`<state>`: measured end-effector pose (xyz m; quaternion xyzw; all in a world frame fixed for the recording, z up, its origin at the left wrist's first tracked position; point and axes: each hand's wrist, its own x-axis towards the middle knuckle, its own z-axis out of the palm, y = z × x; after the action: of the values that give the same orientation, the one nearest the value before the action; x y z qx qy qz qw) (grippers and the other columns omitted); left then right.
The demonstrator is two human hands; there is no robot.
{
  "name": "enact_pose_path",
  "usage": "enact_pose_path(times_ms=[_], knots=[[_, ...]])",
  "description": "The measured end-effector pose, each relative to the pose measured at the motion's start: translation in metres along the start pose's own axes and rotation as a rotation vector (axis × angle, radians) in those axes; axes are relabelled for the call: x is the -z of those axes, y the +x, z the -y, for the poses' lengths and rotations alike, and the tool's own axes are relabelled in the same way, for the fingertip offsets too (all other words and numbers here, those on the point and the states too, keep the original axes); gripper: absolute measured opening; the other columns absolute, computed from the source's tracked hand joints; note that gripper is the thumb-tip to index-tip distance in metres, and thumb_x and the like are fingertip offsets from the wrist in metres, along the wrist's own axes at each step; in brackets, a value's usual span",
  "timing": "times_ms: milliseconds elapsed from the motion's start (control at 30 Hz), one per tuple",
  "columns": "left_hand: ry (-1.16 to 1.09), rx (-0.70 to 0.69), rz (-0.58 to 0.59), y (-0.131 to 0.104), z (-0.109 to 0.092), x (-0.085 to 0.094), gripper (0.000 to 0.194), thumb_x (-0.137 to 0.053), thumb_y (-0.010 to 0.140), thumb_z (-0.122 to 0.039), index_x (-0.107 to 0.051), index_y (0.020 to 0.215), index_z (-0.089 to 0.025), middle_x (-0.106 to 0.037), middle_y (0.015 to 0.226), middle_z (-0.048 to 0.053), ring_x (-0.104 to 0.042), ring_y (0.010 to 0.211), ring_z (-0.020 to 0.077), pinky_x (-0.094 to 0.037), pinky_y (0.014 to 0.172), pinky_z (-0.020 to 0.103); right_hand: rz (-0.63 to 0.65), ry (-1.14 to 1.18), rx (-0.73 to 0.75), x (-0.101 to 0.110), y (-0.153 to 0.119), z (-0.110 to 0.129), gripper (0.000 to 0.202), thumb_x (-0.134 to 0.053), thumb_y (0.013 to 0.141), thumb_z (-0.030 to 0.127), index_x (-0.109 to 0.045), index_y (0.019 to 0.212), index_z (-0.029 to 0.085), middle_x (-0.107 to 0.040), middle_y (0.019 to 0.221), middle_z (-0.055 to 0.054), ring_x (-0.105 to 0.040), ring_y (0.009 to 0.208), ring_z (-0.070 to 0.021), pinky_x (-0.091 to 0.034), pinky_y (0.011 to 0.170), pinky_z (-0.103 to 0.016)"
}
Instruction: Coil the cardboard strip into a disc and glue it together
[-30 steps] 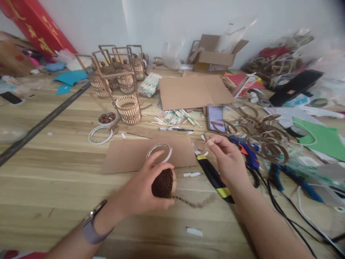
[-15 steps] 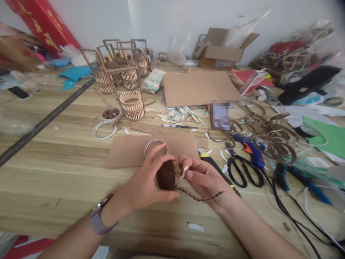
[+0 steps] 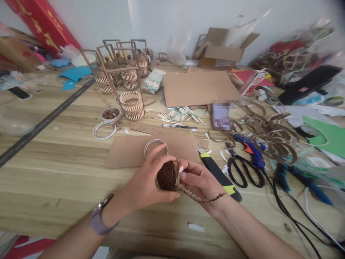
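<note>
A tight roll of brown corrugated cardboard strip point(image 3: 166, 176) is held up by my left hand point(image 3: 147, 178), its thumb below and fingers over the top. From the roll's underside the loose strip end point(image 3: 198, 198) trails right, passing in front of my right palm. My right hand point(image 3: 198, 180) pinches a small white strip of paper or tape point(image 3: 180, 172) between thumb and forefinger, close against the roll's right side. Behind the hands, a white-edged ring point(image 3: 155, 147) rests on a flat cardboard sheet point(image 3: 129, 151).
Right of my hands lie a utility knife point(image 3: 218, 172), black-handled scissors point(image 3: 245, 171), a blue glue gun point(image 3: 252, 151) with cables, and curled cardboard strips point(image 3: 280, 147). Small slatted baskets point(image 3: 132, 106) stand at the back left, near a bowl of brown balls point(image 3: 110, 114).
My right hand has shifted slightly left, bringing the white strip nearer the roll. More of the utility knife now shows. My left hand keeps its hold almost unmoved.
</note>
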<state>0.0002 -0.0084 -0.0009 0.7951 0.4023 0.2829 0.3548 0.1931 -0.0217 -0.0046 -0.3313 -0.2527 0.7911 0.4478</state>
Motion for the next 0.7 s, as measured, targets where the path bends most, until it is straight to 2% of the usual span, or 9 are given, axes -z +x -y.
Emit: enact_pose_path(times_ms=[167, 567, 700], knots=[[-0.003, 0.011, -0.003, 0.000, -0.001, -0.001, 0.073, -0.085, 0.068, -0.037, -0.048, 0.130, -0.024, -0.026, 0.156, 0.019, -0.036, 0.143, 0.0388, -0.042, 0.110, 0.054, -0.058, 0.027, -0.013, -0.001, 0.000, -0.002, 0.025, -0.091, 0.061, 0.026, -0.071, 0.075, 0.019, -0.066, 0.072, 0.002, -0.057, 0.061, -0.0107, -0.041, 0.059, -0.025], [0.016, 0.021, -0.017, 0.002, -0.002, -0.002, 0.071, -0.085, 0.069, -0.034, -0.049, 0.129, -0.023, -0.031, 0.156, 0.020, -0.035, 0.144, 0.0394, -0.041, 0.110, 0.055, -0.167, 0.028, 0.035, -0.003, 0.001, -0.010, 0.024, -0.091, 0.063, 0.030, -0.072, 0.074, 0.019, -0.064, 0.070, 0.003, -0.054, 0.061, -0.0088, -0.042, 0.060, -0.022], [0.011, -0.001, -0.028, 0.002, -0.002, -0.006, 0.072, -0.083, 0.070, -0.029, -0.047, 0.132, -0.022, -0.046, 0.147, 0.019, -0.048, 0.136, 0.0364, -0.044, 0.110, 0.053, -0.183, -0.011, 0.068, -0.004, 0.002, -0.011, 0.025, -0.091, 0.062, 0.031, -0.072, 0.074, 0.021, -0.064, 0.068, 0.004, -0.055, 0.058, -0.0082, -0.041, 0.055, -0.021]])
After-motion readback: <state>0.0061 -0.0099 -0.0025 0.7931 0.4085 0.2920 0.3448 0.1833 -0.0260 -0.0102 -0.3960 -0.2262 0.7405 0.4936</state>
